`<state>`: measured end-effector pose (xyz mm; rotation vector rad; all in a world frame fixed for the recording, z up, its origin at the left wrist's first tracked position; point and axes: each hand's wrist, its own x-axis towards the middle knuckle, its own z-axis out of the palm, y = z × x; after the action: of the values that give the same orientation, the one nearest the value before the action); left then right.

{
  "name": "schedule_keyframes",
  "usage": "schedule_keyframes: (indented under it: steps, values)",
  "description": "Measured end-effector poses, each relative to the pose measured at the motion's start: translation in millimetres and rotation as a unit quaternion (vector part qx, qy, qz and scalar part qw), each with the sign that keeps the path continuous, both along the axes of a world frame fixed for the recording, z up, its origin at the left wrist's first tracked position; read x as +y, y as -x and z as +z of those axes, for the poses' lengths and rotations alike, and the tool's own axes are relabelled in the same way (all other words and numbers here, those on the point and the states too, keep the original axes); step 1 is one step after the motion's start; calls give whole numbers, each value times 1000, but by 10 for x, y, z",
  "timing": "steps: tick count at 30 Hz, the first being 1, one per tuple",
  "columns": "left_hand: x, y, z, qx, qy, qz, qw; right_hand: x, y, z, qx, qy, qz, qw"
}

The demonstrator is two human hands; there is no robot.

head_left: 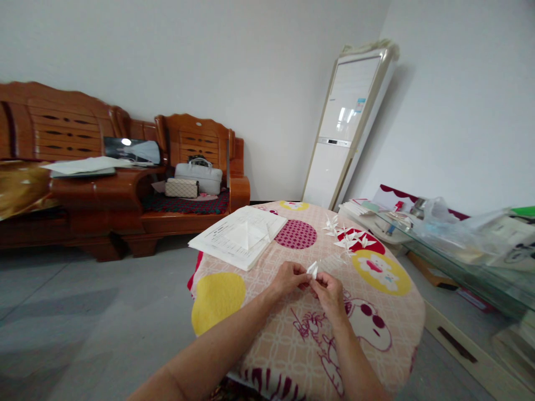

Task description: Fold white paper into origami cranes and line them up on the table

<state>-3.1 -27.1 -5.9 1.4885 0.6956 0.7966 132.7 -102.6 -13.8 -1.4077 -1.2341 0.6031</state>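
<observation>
A small piece of folded white paper [312, 269] is pinched between my two hands above the round table. My left hand [291, 277] grips it from the left, fingers closed. On the other side my right hand [329, 291] has thumb and fingers pressed together at its lower right edge. Beyond my hands, several folded white paper cranes [351, 240] lie in a cluster on the cloth. To the left, a stack of printed sheets [217, 245] carries a folded white paper piece [246, 235] on top.
A patterned tablecloth [267, 312] covers the round table. At the right stands a glass-topped stand [434, 245] with plastic bags and papers. Behind are a wooden sofa [71, 125], a wooden armchair [238, 192] holding bags, and a tall white air conditioner [351, 117].
</observation>
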Motion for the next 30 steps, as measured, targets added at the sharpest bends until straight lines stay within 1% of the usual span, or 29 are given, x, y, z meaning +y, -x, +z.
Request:
schedule_keyframes:
  steps: [6,11,14,19,25,30]
  values:
    - [6,-13,-8,-16,10,6,1000,18,4,-14,46,12,14,999]
    - [-7,-22,-5,-27,37,-1,999,55,-53,-103,13,6,13,1000]
    - [-4,-26,-3,-33,55,-3,998,67,-64,-124,-8,0,7,1000]
    - [-1,-13,36,-49,89,-8,995,54,-28,-74,31,7,-30,999]
    - [-13,12,44,-75,130,-7,989,13,18,18,48,23,6,999]
    - [-3,13,21,-82,150,-17,985,8,38,35,70,19,15,997]
